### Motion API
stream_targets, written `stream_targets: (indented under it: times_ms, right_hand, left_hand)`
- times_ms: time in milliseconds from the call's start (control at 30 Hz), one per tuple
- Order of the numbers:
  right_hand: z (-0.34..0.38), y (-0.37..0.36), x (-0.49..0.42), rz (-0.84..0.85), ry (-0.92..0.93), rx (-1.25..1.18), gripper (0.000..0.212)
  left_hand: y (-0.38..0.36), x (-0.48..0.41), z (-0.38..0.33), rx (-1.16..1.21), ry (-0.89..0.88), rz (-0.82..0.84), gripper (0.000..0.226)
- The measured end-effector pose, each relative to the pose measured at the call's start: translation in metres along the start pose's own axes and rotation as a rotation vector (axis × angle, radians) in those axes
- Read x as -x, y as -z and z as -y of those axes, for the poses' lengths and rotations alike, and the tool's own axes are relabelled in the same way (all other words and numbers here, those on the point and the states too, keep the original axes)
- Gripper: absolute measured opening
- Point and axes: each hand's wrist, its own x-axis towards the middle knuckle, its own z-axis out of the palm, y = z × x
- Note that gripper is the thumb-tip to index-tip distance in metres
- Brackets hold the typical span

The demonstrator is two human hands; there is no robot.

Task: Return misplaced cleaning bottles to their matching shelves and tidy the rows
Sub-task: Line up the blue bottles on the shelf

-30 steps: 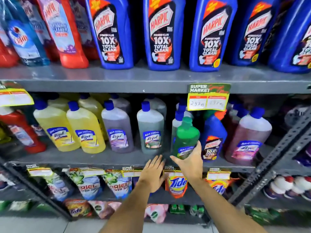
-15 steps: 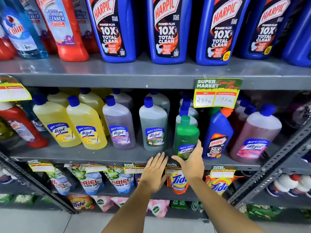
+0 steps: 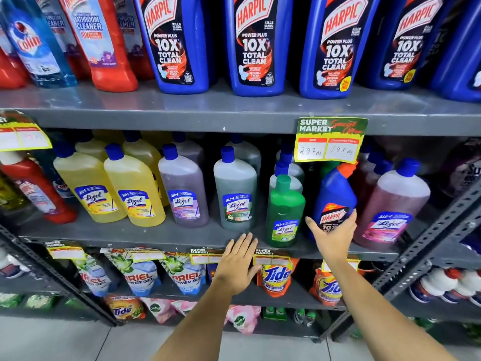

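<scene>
A small blue Harpic bottle (image 3: 335, 196) with an orange cap stands on the middle shelf (image 3: 156, 234) among Lizol bottles. My right hand (image 3: 334, 234) is spread in front of its base, fingers apart, touching or nearly touching the label. A green Lizol bottle (image 3: 285, 212) stands just left of that hand, apart from it. My left hand (image 3: 238, 264) hovers open and flat at the shelf's front edge, holding nothing. Large blue Harpic bottles (image 3: 256, 45) line the top shelf (image 3: 234, 105).
Yellow (image 3: 132, 186), purple (image 3: 183, 188), grey-green (image 3: 235, 188) and pink (image 3: 390, 204) Lizol bottles fill the middle shelf. A red bottle (image 3: 36, 188) stands far left. A price tag (image 3: 330, 143) hangs above. Detergent pouches (image 3: 273, 276) lie below. A diagonal steel brace (image 3: 429, 241) crosses right.
My right hand has left the green Lizol bottle and moved right to the small blue Harpic bottle. My left hand has stayed at the shelf edge. The view has moved closer.
</scene>
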Motion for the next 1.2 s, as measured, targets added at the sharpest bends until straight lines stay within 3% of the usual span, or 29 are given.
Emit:
stream_targets:
  times_ms: [233,300,467,567,700,767,933,1200]
  right_hand:
    - [-0.007,0.005,-0.004,-0.033,-0.085,-0.008,0.107]
    - [-0.004,0.012,0.014,-0.062,-0.066,-0.060,0.105]
    - [0.029,0.053,0.057,-0.143,0.063,-0.273,0.099]
    - [0.074,0.093,0.060,-0.163,0.209,-0.361,0.086]
    - [0.159,0.149,0.034,-0.213,0.497,-0.407,0.073]
    - [0.198,0.170,0.012,-0.247,0.550,-0.388,0.072]
    - [0.271,0.195,-0.051,-0.369,0.512,-0.232,0.100]
    - [0.290,0.172,-0.095,-0.218,0.327,-0.030,0.106]
  left_hand:
    - [0.025,0.009,-0.008,-0.036,-0.034,0.023,0.071]
    - [0.046,0.013,-0.014,-0.009,-0.081,-0.138,0.070]
    - [0.161,-0.008,-0.047,0.242,-0.333,-0.793,0.060]
    - [0.245,-0.030,-0.066,0.186,-0.403,-0.994,0.056]
    - [0.307,-0.054,-0.075,0.012,-0.305,-0.912,0.055]
    - [0.312,-0.060,-0.074,-0.035,-0.238,-0.841,0.055]
    - [0.315,-0.062,-0.075,-0.039,-0.257,-0.879,0.034]
    - [0.314,-0.062,-0.078,-0.034,-0.250,-0.904,0.025]
